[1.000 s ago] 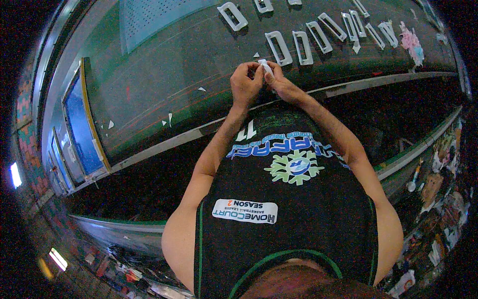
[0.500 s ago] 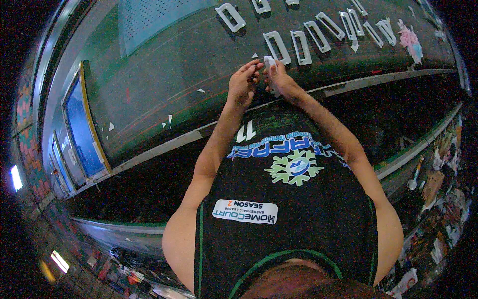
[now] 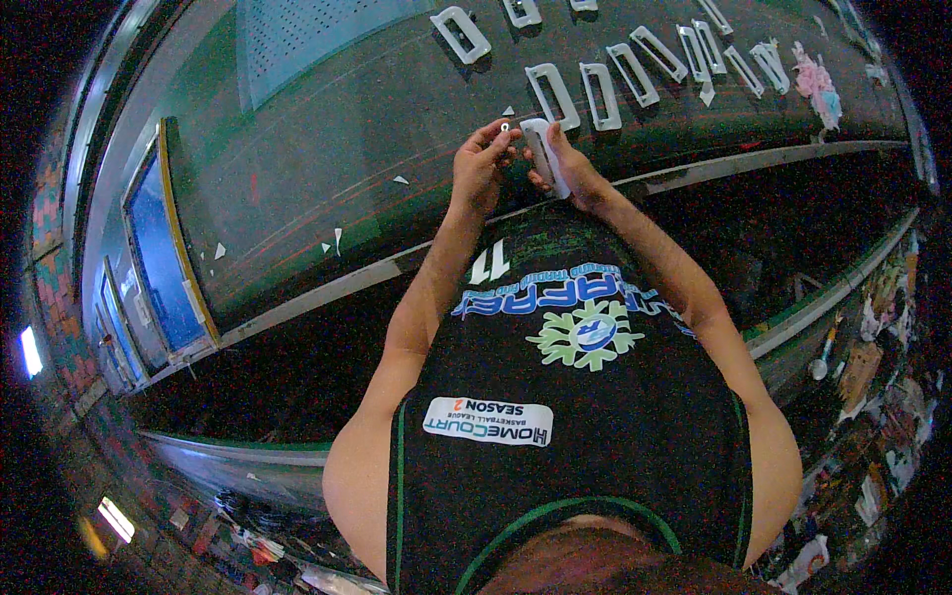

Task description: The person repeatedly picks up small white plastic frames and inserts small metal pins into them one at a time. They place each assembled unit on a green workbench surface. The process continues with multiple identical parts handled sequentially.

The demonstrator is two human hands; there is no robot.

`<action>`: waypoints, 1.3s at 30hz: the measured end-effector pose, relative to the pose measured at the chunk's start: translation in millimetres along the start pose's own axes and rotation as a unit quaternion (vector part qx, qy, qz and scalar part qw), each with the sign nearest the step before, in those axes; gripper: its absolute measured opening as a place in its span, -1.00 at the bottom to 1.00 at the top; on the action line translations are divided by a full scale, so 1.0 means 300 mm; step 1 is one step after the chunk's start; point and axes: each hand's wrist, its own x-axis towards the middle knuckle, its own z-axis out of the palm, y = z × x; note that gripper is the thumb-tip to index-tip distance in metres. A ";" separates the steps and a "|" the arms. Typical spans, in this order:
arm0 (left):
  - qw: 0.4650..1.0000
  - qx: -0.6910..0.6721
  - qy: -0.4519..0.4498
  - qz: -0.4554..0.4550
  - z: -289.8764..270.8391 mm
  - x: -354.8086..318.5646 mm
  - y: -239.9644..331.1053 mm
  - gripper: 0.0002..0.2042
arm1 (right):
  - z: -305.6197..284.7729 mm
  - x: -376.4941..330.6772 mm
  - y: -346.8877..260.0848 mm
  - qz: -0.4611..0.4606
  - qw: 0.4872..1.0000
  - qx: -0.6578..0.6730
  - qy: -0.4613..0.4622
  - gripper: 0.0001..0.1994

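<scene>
A white, elongated plastic piece [image 3: 541,152] with a rim rests in my right hand [image 3: 577,171], whose fingers wrap its side with the thumb along the upper end. Close by on the left, my left hand [image 3: 480,171] is closed in a pinch. Between its thumb and forefinger shows a tiny white bit [image 3: 505,127], too small to name further. The two hands are a little apart, above the near edge of the dark green table. Just beyond my right hand lies a similar white rectangular frame [image 3: 551,96].
More white frames [image 3: 599,96] lie in rows across the far right of the table [image 3: 397,129]. A pink and light-blue crumpled cloth [image 3: 817,87] lies at their end. Small white scraps [image 3: 401,179] dot the left side. A perforated blue-grey sheet [image 3: 307,45] covers the far left.
The white piece in my right hand has turned, so its broad face now shows. A tiny white bit has come into sight in my left fingertips.
</scene>
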 end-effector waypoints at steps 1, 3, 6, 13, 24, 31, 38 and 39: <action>1.000 0.002 0.002 0.006 0.005 -0.004 0.003 -0.75 | -0.006 0.002 0.002 0.000 1.000 0.011 -0.009 -0.36; 1.000 0.015 0.004 0.013 0.012 -0.011 0.014 -0.76 | -0.011 0.005 0.007 0.001 0.999 0.028 -0.020 -0.36; 0.992 0.119 0.018 0.050 0.024 -0.023 0.034 -0.80 | -0.014 0.003 0.005 0.005 0.999 0.043 -0.023 -0.36; 0.947 0.279 0.009 0.159 0.045 -0.025 0.050 -0.81 | -0.010 -0.005 -0.005 0.015 0.998 0.055 -0.027 -0.33; 0.957 0.262 0.014 0.126 0.028 -0.006 0.039 -0.79 | 0.013 -0.017 -0.020 0.019 0.999 0.050 -0.012 -0.33; 0.950 0.277 0.025 0.144 0.049 -0.012 0.025 -0.80 | 0.028 -0.016 -0.024 0.032 0.999 0.040 -0.018 -0.34; 0.880 0.347 0.010 0.325 0.052 -0.019 -0.012 -0.85 | 0.007 -0.006 -0.011 0.025 0.995 0.081 -0.056 -0.31; 0.864 0.365 0.006 0.346 0.051 -0.021 -0.010 -0.85 | 0.006 -0.007 -0.011 0.029 0.995 0.083 -0.055 -0.31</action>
